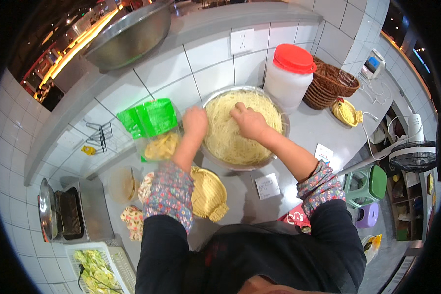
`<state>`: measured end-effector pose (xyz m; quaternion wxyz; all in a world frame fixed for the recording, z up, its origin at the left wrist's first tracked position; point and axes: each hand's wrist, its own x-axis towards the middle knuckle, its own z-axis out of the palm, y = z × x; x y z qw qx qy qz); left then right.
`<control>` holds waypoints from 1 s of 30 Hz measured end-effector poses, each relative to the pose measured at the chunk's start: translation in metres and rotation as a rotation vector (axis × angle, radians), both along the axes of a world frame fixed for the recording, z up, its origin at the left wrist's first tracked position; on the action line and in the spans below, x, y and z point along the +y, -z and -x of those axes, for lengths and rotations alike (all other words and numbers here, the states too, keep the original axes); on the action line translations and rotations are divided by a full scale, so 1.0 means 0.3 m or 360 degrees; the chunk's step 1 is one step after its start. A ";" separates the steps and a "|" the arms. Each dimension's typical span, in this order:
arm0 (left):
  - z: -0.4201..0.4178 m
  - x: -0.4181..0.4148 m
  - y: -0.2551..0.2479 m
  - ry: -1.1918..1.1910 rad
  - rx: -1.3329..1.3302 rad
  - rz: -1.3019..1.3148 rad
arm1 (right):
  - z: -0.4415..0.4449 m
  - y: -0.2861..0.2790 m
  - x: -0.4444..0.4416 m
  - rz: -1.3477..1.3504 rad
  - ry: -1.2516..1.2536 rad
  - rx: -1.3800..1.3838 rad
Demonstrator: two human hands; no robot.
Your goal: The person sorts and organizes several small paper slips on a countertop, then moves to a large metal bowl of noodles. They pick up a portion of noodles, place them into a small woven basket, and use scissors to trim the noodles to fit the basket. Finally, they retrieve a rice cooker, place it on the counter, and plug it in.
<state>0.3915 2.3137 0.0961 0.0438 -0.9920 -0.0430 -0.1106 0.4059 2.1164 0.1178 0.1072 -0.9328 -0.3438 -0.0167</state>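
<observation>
A large metal bowl [247,167] full of thin pale noodles [239,147] stands against the tiled wall. Over the middle of the noodles is my right hand [250,123], its bent fingers gripping into the strands; the fingertips are partly hidden. My left hand [196,121] is curled at the bowl's left rim, and I cannot tell whether anything is in it. Left of that hand, a green and clear plastic package [156,126] with yellowish contents leans on the wall. A shallow yellow woven basket [209,193] lies below the bowl, partly behind my left sleeve.
A red-lidded plastic jar [288,82] stands right of the bowl, beside stacked brown baskets [323,84]. A paper slip [268,186] lies on the grey counter [242,187]. Chopped leaves fill a white crate [106,253] at lower left. A steel basin [132,36] sits on the ledge.
</observation>
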 end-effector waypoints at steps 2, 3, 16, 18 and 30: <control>0.007 -0.009 0.040 0.0043 0.0012 0.0148 | 0.000 -0.046 0.050 0.0097 0.0067 -0.0071; 0.004 -0.050 0.046 0.0092 0.0035 0.0271 | -0.016 -0.072 0.059 0.0193 0.0073 -0.0023; 0.186 -0.238 -0.068 0.0357 -0.0079 0.0857 | -0.105 -0.003 0.076 0.0350 -0.0238 0.0144; 0.188 -0.220 -0.120 0.0387 -0.0171 0.0807 | -0.104 -0.009 0.038 0.0117 -0.0289 0.0096; 0.063 -0.205 -0.018 0.0724 -0.0154 0.1469 | -0.119 -0.021 -0.060 -0.0507 -0.0245 0.0419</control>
